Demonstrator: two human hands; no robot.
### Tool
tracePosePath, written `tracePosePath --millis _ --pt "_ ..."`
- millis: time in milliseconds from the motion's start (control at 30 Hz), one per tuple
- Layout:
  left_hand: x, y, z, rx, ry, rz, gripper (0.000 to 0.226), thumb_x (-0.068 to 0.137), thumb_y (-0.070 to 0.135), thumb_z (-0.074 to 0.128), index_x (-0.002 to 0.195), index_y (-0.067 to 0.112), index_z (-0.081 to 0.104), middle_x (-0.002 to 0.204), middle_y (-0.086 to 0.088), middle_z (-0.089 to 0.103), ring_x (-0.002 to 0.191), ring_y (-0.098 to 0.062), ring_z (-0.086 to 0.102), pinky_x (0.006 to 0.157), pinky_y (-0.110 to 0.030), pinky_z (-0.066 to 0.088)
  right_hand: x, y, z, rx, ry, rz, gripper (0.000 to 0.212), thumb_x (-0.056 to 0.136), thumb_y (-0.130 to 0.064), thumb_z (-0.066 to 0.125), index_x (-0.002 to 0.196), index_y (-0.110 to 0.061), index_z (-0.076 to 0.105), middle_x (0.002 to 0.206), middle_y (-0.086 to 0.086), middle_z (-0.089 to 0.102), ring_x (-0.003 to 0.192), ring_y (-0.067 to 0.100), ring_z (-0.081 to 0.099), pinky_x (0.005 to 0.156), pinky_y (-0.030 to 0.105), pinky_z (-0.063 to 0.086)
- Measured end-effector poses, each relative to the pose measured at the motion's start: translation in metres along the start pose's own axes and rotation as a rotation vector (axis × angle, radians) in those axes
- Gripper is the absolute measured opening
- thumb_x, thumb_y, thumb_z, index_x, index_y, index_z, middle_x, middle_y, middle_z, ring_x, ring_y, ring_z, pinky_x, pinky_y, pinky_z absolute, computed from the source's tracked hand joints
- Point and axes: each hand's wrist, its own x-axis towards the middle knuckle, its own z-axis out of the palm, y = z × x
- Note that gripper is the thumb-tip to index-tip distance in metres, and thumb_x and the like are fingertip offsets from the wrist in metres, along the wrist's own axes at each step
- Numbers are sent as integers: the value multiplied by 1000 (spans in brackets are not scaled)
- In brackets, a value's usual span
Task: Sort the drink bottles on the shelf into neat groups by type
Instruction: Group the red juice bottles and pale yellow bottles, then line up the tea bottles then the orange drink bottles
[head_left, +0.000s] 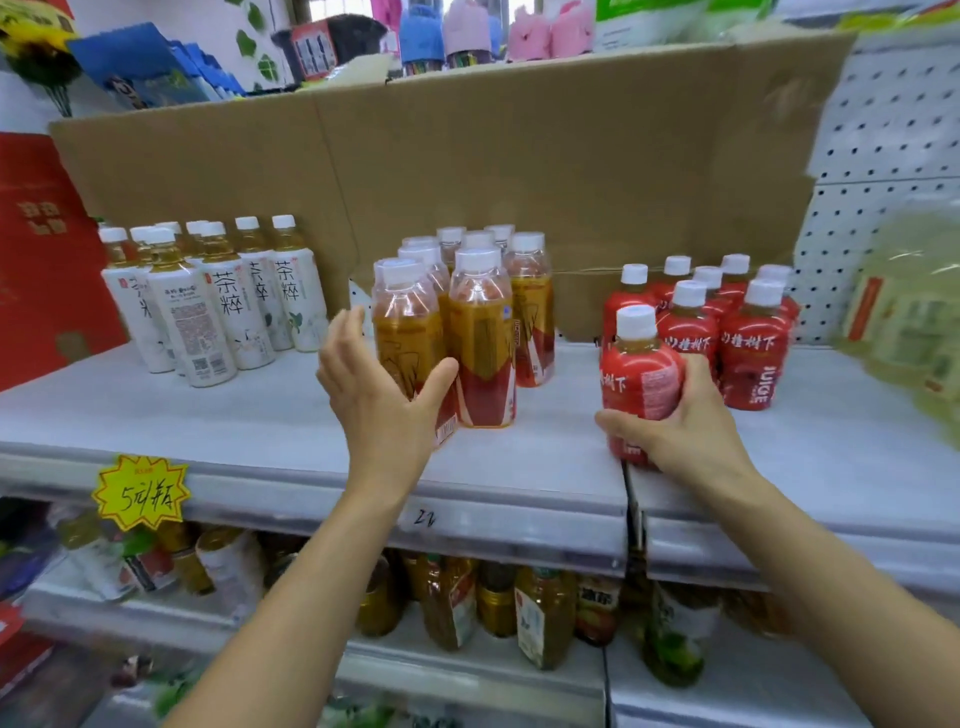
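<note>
Three groups of bottles stand on the grey shelf (260, 410). White-labelled tea bottles (208, 296) are at the left, amber bottles with red-and-gold labels (483, 332) in the middle, short red juice bottles (748, 338) at the right. My right hand (675, 426) grips one red juice bottle (641, 374) upright, in front of the red group near the shelf's front edge. My left hand (379, 384) is spread, fingers straight, cupped against the front-left amber bottle (408, 332); the thumb reaches across its lower label.
A cardboard sheet (467, 156) backs the shelf. A red box (41, 249) stands at the far left and a blurred green pack (909, 322) at the far right. A yellow price tag (140, 491) hangs on the shelf edge. More bottles (493, 603) fill the lower shelf.
</note>
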Motion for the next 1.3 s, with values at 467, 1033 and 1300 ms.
tracePosePath --millis 467,1033,1300 --pt "31 -53 -18 -249 -457 -59 89 89 26 72 152 44 13 150 10 37 135 -11 42 110 -44 44 -15 -64 55 -149 499 -537 69 85 -12 70 143 -3 34 147 17 33 138 21 27 118 28 21" --pt "161 -274 -169 125 -478 184 80 87 27 74 151 13 28 145 -2 34 138 -15 31 110 -14 19 -13 -169 381 -143 -356 -375 47 89 -26 68 131 -20 49 130 -6 44 122 13 46 102 30 40" --pt "237 -297 -138 -1 -304 -62 101 79 38 80 153 19 14 151 -2 23 144 -17 19 119 -36 21 67 -214 430 -23 -332 -205 59 94 -24 63 145 -16 33 131 -5 42 114 9 48 87 18 43"
